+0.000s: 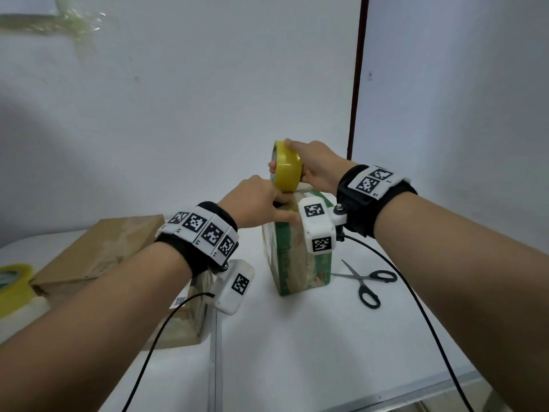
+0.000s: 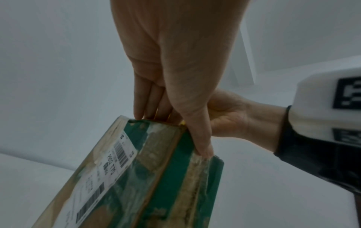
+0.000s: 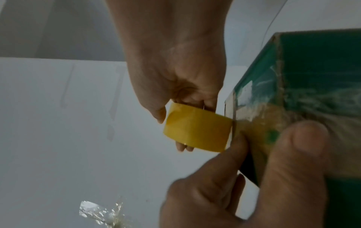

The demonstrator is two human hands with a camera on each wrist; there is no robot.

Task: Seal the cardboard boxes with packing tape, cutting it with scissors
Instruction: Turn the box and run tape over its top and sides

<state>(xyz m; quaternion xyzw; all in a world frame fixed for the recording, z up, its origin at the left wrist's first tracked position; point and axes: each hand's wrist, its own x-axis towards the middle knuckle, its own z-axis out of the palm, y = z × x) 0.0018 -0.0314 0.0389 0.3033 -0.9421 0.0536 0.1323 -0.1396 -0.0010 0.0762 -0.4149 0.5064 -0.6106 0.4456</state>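
A green and brown cardboard box [image 1: 297, 257] stands upright on the white table [image 1: 297, 352]. My right hand [image 1: 280, 156] grips a yellow roll of packing tape [image 1: 286, 171] just above the box's top; in the right wrist view its thumb and fingers are curled round the roll [image 3: 197, 131]. A short clear strip [image 1: 303, 190] runs from the roll to the box top. My left hand [image 1: 282, 208] lies on the box top, its straight fingers [image 2: 148, 104] pressing the top edge and the thumb flat on the side of the box [image 2: 156, 177]. Black-handled scissors [image 1: 365, 281] lie spread apart to the right of the box.
A flat brown cardboard box [image 1: 98, 251] lies at the left, and another box [image 1: 184, 322] sits under my left forearm. A second yellow tape roll [image 1: 12, 286] is at the far left edge. Crumpled clear tape [image 1: 80, 22] sticks to the wall. Cables trail from both wrists.
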